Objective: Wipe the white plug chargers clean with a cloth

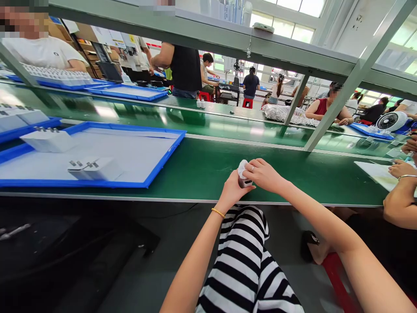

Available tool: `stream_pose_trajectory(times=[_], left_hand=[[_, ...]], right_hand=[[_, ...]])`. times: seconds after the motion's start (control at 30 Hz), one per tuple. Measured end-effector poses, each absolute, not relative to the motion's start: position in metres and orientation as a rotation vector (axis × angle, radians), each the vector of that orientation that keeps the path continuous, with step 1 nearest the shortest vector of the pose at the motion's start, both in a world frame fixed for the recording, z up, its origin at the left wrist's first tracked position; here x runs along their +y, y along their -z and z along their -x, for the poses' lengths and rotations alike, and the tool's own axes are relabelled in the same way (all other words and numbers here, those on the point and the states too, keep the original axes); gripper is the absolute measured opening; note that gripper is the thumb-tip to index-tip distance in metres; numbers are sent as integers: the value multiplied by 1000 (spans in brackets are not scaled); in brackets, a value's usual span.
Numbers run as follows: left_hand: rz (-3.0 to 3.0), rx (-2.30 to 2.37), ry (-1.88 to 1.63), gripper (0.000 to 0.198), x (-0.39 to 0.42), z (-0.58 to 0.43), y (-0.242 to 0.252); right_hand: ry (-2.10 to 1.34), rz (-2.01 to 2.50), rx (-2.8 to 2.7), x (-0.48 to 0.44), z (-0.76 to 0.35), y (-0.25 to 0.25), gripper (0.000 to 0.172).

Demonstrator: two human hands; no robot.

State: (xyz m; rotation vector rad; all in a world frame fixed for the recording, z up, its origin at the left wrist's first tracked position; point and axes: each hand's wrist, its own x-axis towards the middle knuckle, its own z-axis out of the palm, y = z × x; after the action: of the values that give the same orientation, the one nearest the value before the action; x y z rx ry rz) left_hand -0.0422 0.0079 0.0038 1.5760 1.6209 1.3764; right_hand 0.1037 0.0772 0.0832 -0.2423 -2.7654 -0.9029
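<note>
L hand (232, 190) grasps a small part (245, 182) just above the near edge of the green bench (208, 169), approx. mid-bench; thumb lies along the near side, other fingers mostly hidden behind, so exact grip n/a. R hand (262, 174) has fingers bent over the top, pinching a white cloth (242, 167) against the part; fingertips partly covered, so can't tell how hard they press. Most of the part is hidden betw. hands & cloth; only a dark, shiny lower face shows, too small to make out any detail. Cloth could be tissue, hard to say.

To the L, a blue-rimmed tray (167, 154) lies on the bench, its L end cut off by the frame. In it: near stack (99, 169) & far stack (50, 141) of white blocks w/ grey tabs on top; edges blur together, so no count poss. A 2nd tray (54, 123) beyond is also cut off at L.

At R edge, a co-worker's arm (402, 211) is partly out of frame, hand over a white sheet (374, 171), contents unreadable. Shelf beam (228, 32) & slanted post (352, 82) block part of the background; clear bags (286, 114) across the way, contents unclear.
</note>
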Motion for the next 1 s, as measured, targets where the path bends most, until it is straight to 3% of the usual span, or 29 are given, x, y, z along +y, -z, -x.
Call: stream_pose_trajectory(times=[0.5, 0.8, 1.0], left_hand=[[-1701, 1554, -1496, 62, 6, 41, -5], [-1786, 1618, -1459, 29, 0, 37, -12], [-1809, 1579, -1467, 32, -1, 36, -10]], right_hand=[[850, 249, -2874, 69, -104, -89, 21], [778, 228, -2925, 65, -107, -93, 19], [480, 289, -2917, 70, -111, -95, 7]])
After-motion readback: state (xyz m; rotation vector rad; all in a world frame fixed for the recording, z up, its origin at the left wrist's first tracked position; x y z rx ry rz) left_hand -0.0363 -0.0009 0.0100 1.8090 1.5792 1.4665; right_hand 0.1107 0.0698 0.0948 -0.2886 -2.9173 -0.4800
